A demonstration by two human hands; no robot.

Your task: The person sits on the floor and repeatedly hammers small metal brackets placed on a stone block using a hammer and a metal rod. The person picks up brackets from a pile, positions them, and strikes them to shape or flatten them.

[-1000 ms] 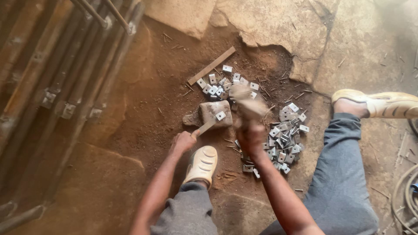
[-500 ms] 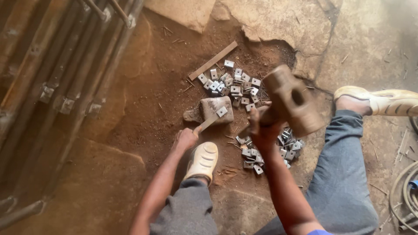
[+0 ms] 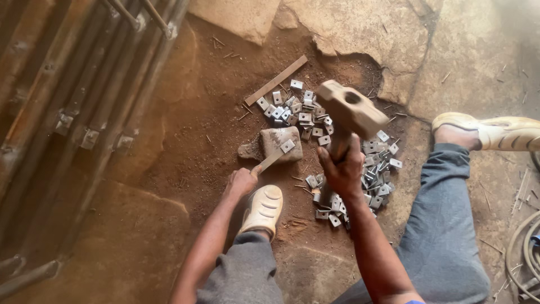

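My right hand [image 3: 341, 170] grips the short handle of a heavy hammer [image 3: 351, 109], whose block head is raised over the scattered metal pieces. My left hand [image 3: 242, 181] holds a thin metal rod [image 3: 269, 163] that pins a small square metal plate [image 3: 287, 146] on a worn block anvil [image 3: 277, 144] set in the dirt. The hammer head hangs to the right of and above the anvil, apart from it.
Several small square metal plates [image 3: 304, 107] lie in piles behind and right of the anvil. A flat metal strip [image 3: 277, 80] lies beyond them. My feet in pale shoes [image 3: 263, 208] [image 3: 492, 130] flank the work. Rusty steel bars [image 3: 84, 107] fill the left; coiled hose [image 3: 526, 253] at right.
The hammer went from low over the anvil, up and to the right, and now sits raised a little nearer the anvil. My left hand has kept the rod in place.
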